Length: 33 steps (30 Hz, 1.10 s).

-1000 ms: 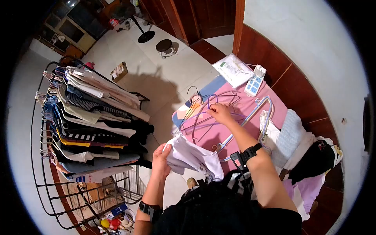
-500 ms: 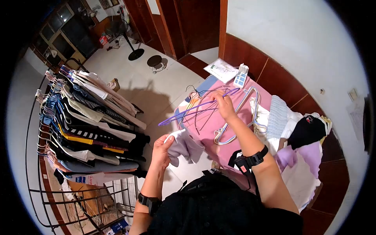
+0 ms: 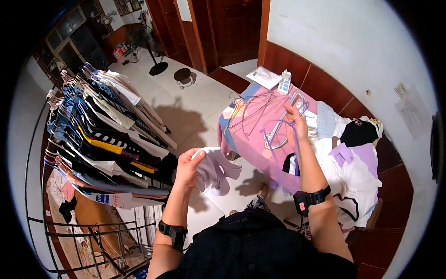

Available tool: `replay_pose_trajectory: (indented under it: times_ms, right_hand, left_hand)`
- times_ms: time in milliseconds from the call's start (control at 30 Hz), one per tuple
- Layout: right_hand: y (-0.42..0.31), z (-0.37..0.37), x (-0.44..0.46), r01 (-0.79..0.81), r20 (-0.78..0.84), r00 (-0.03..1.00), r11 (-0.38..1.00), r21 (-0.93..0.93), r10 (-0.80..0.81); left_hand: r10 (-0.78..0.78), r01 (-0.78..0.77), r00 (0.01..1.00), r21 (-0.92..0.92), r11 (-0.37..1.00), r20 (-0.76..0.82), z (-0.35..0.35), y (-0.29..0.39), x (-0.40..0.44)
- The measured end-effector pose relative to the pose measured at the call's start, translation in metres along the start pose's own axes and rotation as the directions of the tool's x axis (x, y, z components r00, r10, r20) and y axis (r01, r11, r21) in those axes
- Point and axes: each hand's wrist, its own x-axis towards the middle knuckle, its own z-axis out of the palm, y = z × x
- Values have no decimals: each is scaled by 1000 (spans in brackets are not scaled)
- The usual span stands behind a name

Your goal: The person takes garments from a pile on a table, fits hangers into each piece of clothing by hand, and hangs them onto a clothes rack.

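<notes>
My left hand (image 3: pixel 187 168) pinches the edge of a pale lavender-white garment (image 3: pixel 214 169), which hangs folded and loose over the floor. In my right hand (image 3: pixel 296 124) is a purple hanger (image 3: pixel 276 160), smeared by motion and tilted downward in front of the table's near edge. Just beyond that hand, silvery-blue hangers (image 3: pixel 277 139) lie in a stack on the pink cloth (image 3: pixel 251 121). Dark wire hangers (image 3: pixel 253 111) and an orange one (image 3: pixel 238 108) rest farther left on the cloth.
At left stands a rack packed with hanging clothes (image 3: pixel 116 139), above a black wire frame (image 3: pixel 93 232). A heap of clothes (image 3: pixel 346 167) covers the table's right side. A power strip (image 3: pixel 285 83) and a packet (image 3: pixel 264 77) lie at the back. A stool (image 3: pixel 182 75) and a fan (image 3: pixel 158 68) stand on the floor.
My right hand has drawn the purple hanger right and toward me, swinging it from nearly level to pointing downward. My left hand keeps its hold on the garment, and the view has shifted slightly.
</notes>
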Motion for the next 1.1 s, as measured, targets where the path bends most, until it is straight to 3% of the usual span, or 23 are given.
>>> replay_pose_trajectory:
  times_ms: [33, 67, 100, 133, 167, 233, 267, 333, 367, 433, 467, 533, 633, 700, 767, 833, 900, 933, 967, 1033, 1100]
  right_hand:
    - [-5, 7, -10, 0, -6, 1000, 1000, -8, 0]
    - [-15, 20, -23, -59, 65, 996, 990, -131, 68]
    - [-21, 30, -33, -110, 129, 981, 961, -254, 146]
    - [-21, 35, -39, -260, 155, 926, 880, -397, 343]
    - [-16, 38, -45, -260, 156, 925, 877, -404, 346]
    - [-2, 44, -55, -560, 260, 638, 669, -488, 724]
    - [-1, 55, -61, -552, 265, 636, 667, -501, 725]
    - [9, 82, -78, -315, 311, 711, 680, -662, 631]
    - [16, 94, -86, -303, 318, 705, 676, -672, 633]
    - [34, 119, -101, 18, 559, 676, 748, -664, 480]
    - [40, 133, -111, 30, 569, 669, 747, -664, 479]
    - [49, 155, -126, 324, 736, 619, 765, -556, 274]
    - [66, 161, -128, 232, 763, 585, 845, -482, 275]
    - [64, 159, -129, 255, 765, 569, 821, -512, 301]
    - [52, 159, -135, 129, 701, 646, 861, -492, 303]
    - [48, 156, -134, 136, 674, 652, 820, -556, 349]
    - [46, 158, -138, 140, 648, 655, 780, -610, 389]
    - [44, 163, -144, 208, 653, 674, 759, -617, 347]
    - [42, 167, -150, 272, 658, 689, 733, -623, 303]
    - [42, 170, -159, 316, 696, 671, 750, -581, 257]
    - [46, 168, -161, 509, 789, 599, 696, -507, 136]
  left_hand:
    - [-5, 5, 1000, -11, 1000, 3, -5, 3, -5]
    - [-9, 10, 1000, -25, 1000, 3, -11, 5, -9]
    - [-13, 13, 1000, -33, 999, 3, -17, 5, -12]
    - [-4, 4, 1000, -33, 999, 8, -23, 4, -15]
    - [8, -8, 1000, -34, 999, 11, -28, 4, -19]
    - [35, -35, 999, -40, 999, 7, -35, 5, -28]
    - [16, -15, 999, -33, 999, 36, -36, 9, -35]
    - [13, -11, 995, -21, 1000, 95, -39, 15, -48]
    - [25, -22, 996, -33, 999, 85, -39, 18, -54]
    - [36, -31, 990, -40, 999, 138, -39, 24, -65]
    - [30, -23, 989, -48, 999, 147, -41, 24, -70]
    - [52, -44, 986, -54, 998, 156, -44, 26, -77]
    - [51, -39, 983, -75, 996, 176, -48, 27, -86]
    - [54, -37, 989, -119, 992, 140, -55, 24, -90]
    - [72, -64, 994, -96, 993, 82, -67, 16, -91]
    - [92, -91, 996, -71, 993, 20, -75, 2, -87]
    - [257, -213, 959, 293, 932, -121, -81, -11, -81]
    - [324, -238, 938, 446, 863, -125, -77, -14, -82]
    - [436, -335, 900, 609, 719, -20, -73, -16, -81]
    - [479, -435, 870, 635, 638, 115, -56, -23, -82]
    - [321, -364, 929, 626, 689, 187, -33, -16, -89]
